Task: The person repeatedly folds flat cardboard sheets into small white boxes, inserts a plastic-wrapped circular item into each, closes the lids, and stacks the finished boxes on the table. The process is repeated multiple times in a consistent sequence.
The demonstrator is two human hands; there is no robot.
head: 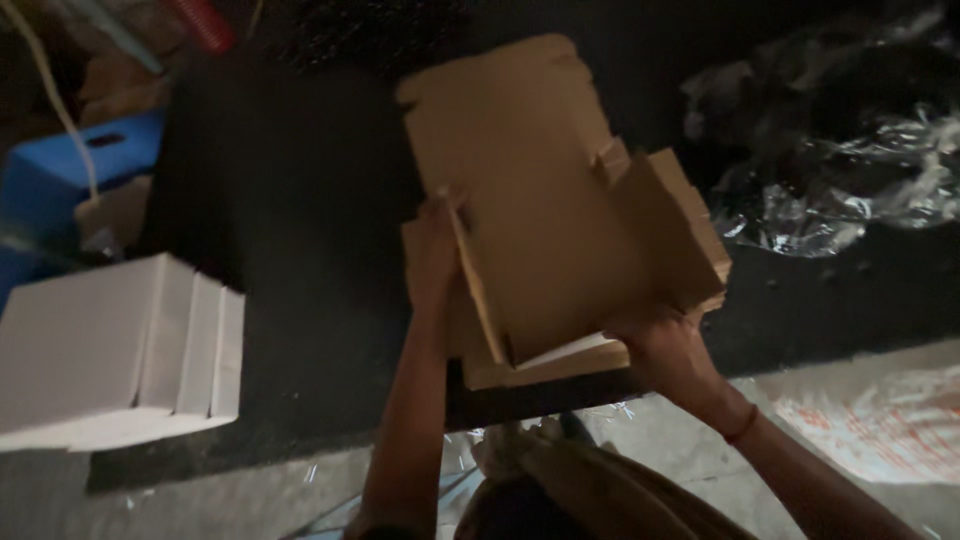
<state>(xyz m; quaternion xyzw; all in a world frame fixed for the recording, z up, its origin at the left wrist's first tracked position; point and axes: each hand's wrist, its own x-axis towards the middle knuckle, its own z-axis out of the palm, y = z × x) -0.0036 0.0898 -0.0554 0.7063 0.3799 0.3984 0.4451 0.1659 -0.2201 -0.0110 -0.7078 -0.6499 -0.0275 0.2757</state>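
Dim scene, person stands over a dark counter (300, 250). Both hands work a brown cardboard box blank (545, 215), flat die-cut sheet partly folded, side flap (675, 235) standing up on the right, a small tab sticking out near the upper right edge. The blank sits on top of a low stack of more flat cardboard blanks (540, 365) at the counter's near edge, middle of the view.

Left hand (435, 250): grip clamped on the left edge of the box blank, fingers pressed along the fold line, thumb side hidden. Right hand (670, 350): grip closed on the lower right corner of the blank, under the raised flap; red band on the wrist.

Containers: nothing seen inside the half-folded blank, it is still mostly a flat sheet. To the left on the counter, a row of white folded boxes (115, 350), closed, contents not visible. Blue plastic crate (70, 170) behind them at far left, contents unclear in the dark. Crumpled clear plastic wrap (840, 140) at upper right on the counter. Grey floor (880, 420) below the counter edge, with a printed sack (880, 425) lying at lower right.
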